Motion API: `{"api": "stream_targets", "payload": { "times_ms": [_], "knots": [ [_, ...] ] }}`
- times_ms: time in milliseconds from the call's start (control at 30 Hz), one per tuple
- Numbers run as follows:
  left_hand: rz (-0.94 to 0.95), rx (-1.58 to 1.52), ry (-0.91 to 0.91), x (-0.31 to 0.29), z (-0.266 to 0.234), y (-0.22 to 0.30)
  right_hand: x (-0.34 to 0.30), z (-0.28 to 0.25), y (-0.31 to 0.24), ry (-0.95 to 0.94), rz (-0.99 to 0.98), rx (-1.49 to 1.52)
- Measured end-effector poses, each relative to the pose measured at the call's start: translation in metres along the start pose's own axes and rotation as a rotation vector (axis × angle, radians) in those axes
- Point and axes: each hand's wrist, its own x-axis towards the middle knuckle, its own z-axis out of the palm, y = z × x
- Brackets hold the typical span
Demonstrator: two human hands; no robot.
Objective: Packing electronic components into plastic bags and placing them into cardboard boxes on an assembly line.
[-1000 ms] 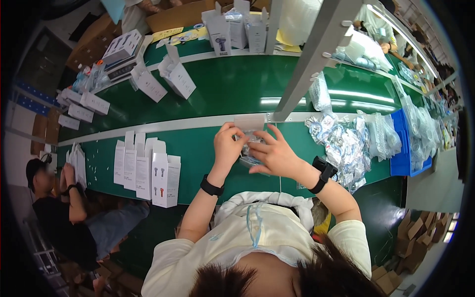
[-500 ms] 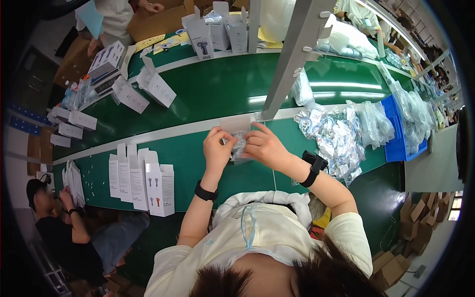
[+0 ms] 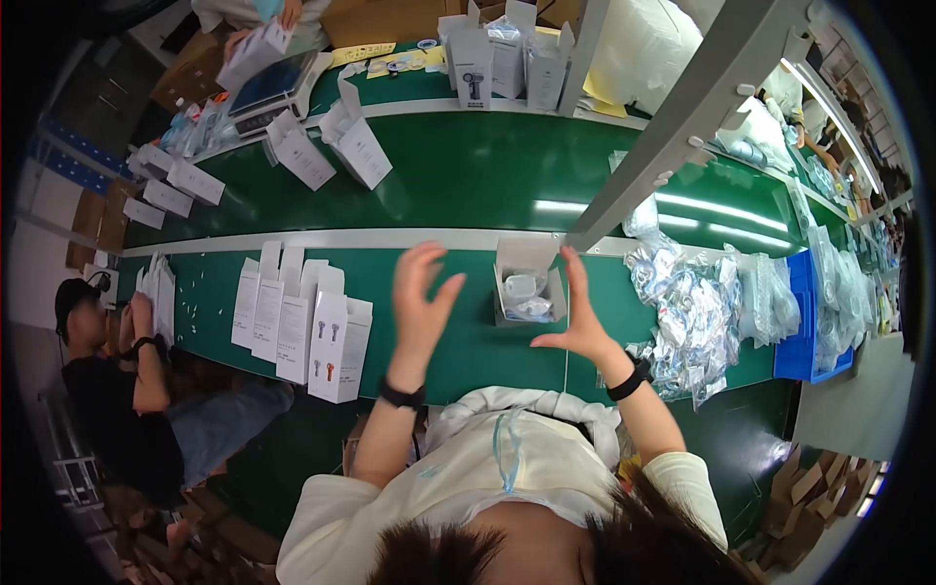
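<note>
An open white carton (image 3: 505, 302) stands on the green worktable in front of me, its back flap raised. Inside it lie clear plastic-wrapped items (image 3: 526, 289), too small to name. My left hand (image 3: 421, 304) is raised to the left of the carton, apart from it, fingers spread and holding nothing. Close by the carton's right side is my right hand (image 3: 582, 320), with thumb and fingers apart; whether it touches the cardboard I cannot tell. To the left stands a row of upright white cartons (image 3: 336, 341) with flaps up and product pictures on the nearest one.
Bagged small parts form a heap (image 3: 687, 317) on the right, beside a blue bin (image 3: 807, 336) of bubble-wrapped pieces. A slanted metal post (image 3: 673, 146) rises behind the carton. Beyond the pale rail runs a green belt (image 3: 468, 175) with open cartons (image 3: 359, 146). A co-worker (image 3: 117, 361) sits at left.
Both hands have come away from inside the carton and opened, the left one moving left, the right one to the carton's right side. Across the belt, a person has lifted a white box.
</note>
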Motion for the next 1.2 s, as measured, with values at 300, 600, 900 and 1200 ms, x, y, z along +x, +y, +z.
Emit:
{"api": "stream_targets", "payload": {
  "times_ms": [300, 600, 900, 1200],
  "knots": [
    [-0.338, 1.302, -0.343, -0.083, -0.137, -0.104, 0.101, 0.050, 0.064, 0.139, 0.296, 0.371],
    [-0.091, 0.853, -0.376, -0.047, -0.037, -0.052, 0.139, 0.056, 0.144, 0.361, 0.219, -0.242],
    [-0.479, 0.819, -0.518, -0.027, -0.014, -0.058, 0.054, -0.135, 0.113, 0.059, 0.835, -0.713],
    [-0.055, 0.272, -0.459, 0.002, 0.018, -0.012, 0.041, -0.164, 0.227, 0.434, 0.534, -0.689]
  ]
}}
